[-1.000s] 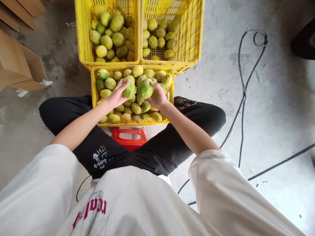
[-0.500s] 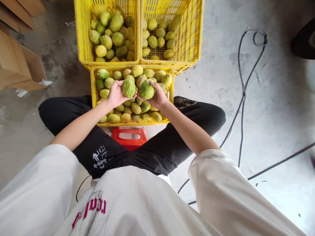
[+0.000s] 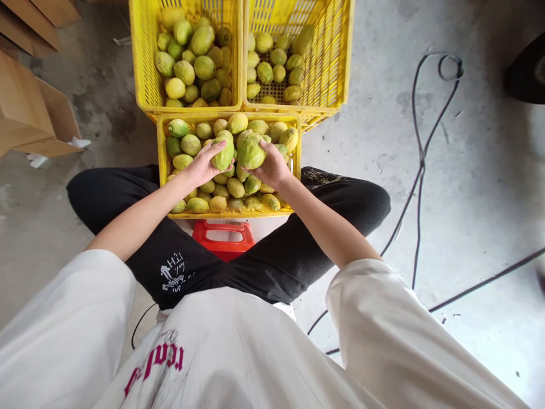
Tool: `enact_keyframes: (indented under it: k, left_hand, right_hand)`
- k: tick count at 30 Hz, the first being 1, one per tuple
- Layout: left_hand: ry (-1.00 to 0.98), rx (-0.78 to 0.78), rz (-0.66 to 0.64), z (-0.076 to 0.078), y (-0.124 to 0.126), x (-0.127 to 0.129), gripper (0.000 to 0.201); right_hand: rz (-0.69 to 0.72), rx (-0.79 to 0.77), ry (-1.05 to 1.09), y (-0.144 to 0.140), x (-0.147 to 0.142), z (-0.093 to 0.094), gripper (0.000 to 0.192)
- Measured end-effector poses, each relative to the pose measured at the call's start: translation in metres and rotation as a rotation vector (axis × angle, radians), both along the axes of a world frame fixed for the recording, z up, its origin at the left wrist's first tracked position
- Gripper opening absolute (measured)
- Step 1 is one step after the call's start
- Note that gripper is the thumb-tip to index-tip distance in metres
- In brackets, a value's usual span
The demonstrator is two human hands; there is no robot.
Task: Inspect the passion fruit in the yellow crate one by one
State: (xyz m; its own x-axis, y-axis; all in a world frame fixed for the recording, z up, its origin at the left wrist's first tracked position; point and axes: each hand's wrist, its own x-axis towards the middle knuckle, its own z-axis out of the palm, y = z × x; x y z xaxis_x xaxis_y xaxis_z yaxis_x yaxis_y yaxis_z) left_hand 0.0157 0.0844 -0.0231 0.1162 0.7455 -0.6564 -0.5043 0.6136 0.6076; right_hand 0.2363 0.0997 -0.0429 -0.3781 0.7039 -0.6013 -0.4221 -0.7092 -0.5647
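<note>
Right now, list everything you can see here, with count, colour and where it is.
Crates: three, yellow; one between the knees, two side by side beyond it.
Fruits: many, green to yellow, in all three crates; the far right crate is least full.
Held fruits: two, green and, above the near crate.
Stool: one, red, under the near crate.
Cardboard boxes: brown, far left.
Cables: black, on the grey floor at right.
Left hand: grips one fruit.
Right hand: grips the other.
</note>
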Motion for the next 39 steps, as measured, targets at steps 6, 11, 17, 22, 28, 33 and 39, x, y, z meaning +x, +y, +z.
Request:
enact_keyframes:
  k: [6,11,17,22,28,33,39]
  left_hand:
    - [-0.037,0.026,-0.058,-0.011,0.003,-0.007,0.021]
    - [-0.096,0.004,-0.097,-0.013,0.007,-0.011,0.038]
    - [-0.132,-0.090,-0.108,-0.011,0.008,-0.013,0.047]
    - [-0.079,-0.061,-0.090,-0.003,0.005,-0.009,0.034]
    - [-0.005,-0.015,-0.090,0.001,0.000,-0.005,0.021]
    - [-0.015,0.036,-0.141,-0.008,-0.001,-0.009,0.017]
    - [-0.051,0.069,-0.135,-0.014,0.001,-0.011,0.018]
  right_hand:
    - [-0.057,-0.031,-0.046,0.000,0.004,-0.004,0.036]
    - [-0.041,-0.032,-0.018,0.001,0.001,-0.008,0.032]
    - [-0.108,-0.063,-0.046,0.000,-0.001,-0.004,0.033]
    - [-0.022,0.020,0.024,0.004,0.006,-0.015,0.053]
    - [-0.013,0.083,-0.002,0.003,0.003,-0.013,0.059]
    - [-0.049,0.010,0.006,0.002,0.001,-0.004,0.058]
    - [-0.018,-0.026,0.055,0.001,0.004,-0.015,0.048]
